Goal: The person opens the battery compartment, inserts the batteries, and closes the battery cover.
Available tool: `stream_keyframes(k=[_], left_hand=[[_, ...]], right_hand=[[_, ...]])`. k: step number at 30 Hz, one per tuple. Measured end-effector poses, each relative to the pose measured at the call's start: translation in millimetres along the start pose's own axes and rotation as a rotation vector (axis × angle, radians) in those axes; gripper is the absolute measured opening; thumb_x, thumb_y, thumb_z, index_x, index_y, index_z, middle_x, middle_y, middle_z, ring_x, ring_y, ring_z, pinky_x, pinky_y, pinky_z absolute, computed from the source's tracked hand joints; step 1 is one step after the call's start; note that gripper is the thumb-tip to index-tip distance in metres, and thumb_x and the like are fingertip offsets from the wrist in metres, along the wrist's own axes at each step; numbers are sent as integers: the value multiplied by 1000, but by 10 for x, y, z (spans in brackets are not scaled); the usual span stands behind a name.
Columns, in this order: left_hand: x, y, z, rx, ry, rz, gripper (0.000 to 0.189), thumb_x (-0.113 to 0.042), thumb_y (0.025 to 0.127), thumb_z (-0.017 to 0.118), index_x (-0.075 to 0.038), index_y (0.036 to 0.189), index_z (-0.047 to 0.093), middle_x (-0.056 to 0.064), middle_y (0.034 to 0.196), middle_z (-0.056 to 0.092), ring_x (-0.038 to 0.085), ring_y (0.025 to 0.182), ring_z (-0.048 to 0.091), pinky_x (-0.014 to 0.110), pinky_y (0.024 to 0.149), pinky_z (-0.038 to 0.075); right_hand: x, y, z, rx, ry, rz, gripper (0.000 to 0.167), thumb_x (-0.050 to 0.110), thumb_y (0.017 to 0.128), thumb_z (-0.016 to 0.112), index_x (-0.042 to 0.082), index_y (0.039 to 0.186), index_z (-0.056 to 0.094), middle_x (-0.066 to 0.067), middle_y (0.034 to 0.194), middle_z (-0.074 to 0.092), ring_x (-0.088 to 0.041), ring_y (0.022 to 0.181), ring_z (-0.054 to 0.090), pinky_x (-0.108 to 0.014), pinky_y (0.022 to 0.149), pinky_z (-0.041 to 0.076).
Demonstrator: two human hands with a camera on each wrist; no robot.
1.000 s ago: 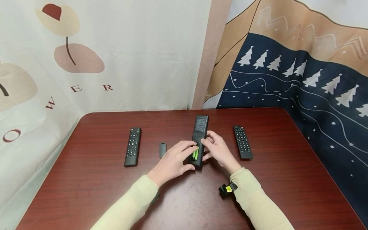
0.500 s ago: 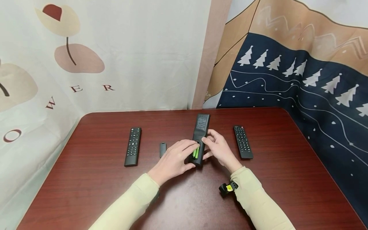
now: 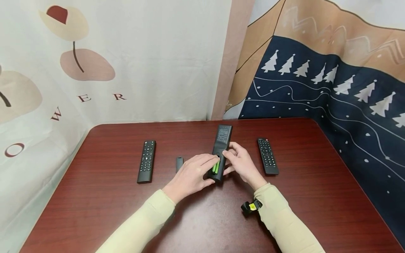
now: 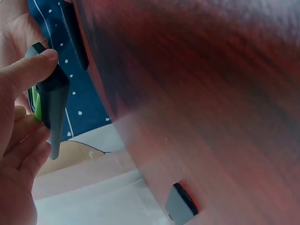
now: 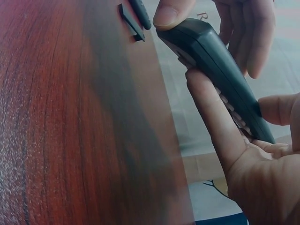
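A black remote control (image 3: 224, 135) is held back side up above the table, its far end leaning slightly right. Two green batteries (image 3: 216, 168) lie side by side in its uncovered compartment. My right hand (image 3: 242, 163) grips the remote's right side, thumb on the back edge and fingers beneath on the button side (image 5: 229, 103). My left hand (image 3: 191, 173) has its thumb on the remote's near end, as the left wrist view shows, with fingertips at the batteries (image 4: 37, 105). Those fingertips partly hide the compartment. Left of the hand lies the small battery cover (image 3: 179, 163).
Another black remote (image 3: 146, 161) lies buttons up at the left of the dark red wooden table (image 3: 110, 196). A third remote (image 3: 267, 156) lies on the right. Printed curtains (image 3: 158, 63) hang behind the table's far edge.
The held remote has risen a little and shifted slightly right, its far end leaning more to the right. Both hands have kept almost the same hold.
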State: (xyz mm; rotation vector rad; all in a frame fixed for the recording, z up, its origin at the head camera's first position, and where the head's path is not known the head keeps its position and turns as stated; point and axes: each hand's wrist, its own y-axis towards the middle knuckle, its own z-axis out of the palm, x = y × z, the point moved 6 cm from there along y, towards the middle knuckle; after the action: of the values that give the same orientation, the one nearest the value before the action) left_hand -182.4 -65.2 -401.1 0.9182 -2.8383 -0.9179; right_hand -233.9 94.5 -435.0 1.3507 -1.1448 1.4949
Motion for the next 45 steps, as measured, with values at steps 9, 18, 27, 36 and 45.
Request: stream_keyframes(k=[9, 18, 27, 36, 45], left_hand=[[-2, 11, -19, 23, 9, 5, 74, -22, 71, 97, -1, 134, 65, 11, 129, 71, 23, 121, 66, 36, 107, 50], [4, -8, -14, 44, 49, 3, 71, -23, 76, 94, -2, 137, 63, 12, 130, 70, 25, 124, 65, 37, 105, 52], [-12, -19, -35, 46, 31, 27, 67, -20, 82, 89, -1, 139, 61, 15, 139, 65, 28, 131, 61, 40, 110, 49], [-23, -23, -47, 26, 40, 41, 62, -20, 84, 88, 0, 137, 62, 15, 142, 61, 28, 129, 61, 38, 107, 51], [-22, -29, -38, 31, 32, 10, 60, -24, 87, 85, -1, 137, 62, 14, 143, 60, 26, 129, 61, 36, 108, 51]], right_hand=[[6, 11, -4, -12, 26, 4, 36, 7, 106, 49, -6, 140, 47, -22, 109, 69, -20, 75, 74, -43, 59, 63], [14, 12, -7, -17, 12, 15, 38, 9, 107, 49, -3, 143, 46, -27, 114, 67, -21, 78, 75, -44, 62, 64], [5, 11, -30, -48, 27, -1, 38, 13, 107, 51, -1, 142, 47, -23, 110, 67, -18, 76, 74, -39, 61, 63], [-6, 3, -17, -28, 25, 0, 41, 17, 108, 52, 4, 146, 45, -23, 119, 66, -16, 83, 72, -34, 66, 63], [-2, -6, 27, 3, 53, -4, 43, 17, 110, 48, 6, 150, 40, -28, 131, 61, -15, 93, 72, -34, 74, 62]])
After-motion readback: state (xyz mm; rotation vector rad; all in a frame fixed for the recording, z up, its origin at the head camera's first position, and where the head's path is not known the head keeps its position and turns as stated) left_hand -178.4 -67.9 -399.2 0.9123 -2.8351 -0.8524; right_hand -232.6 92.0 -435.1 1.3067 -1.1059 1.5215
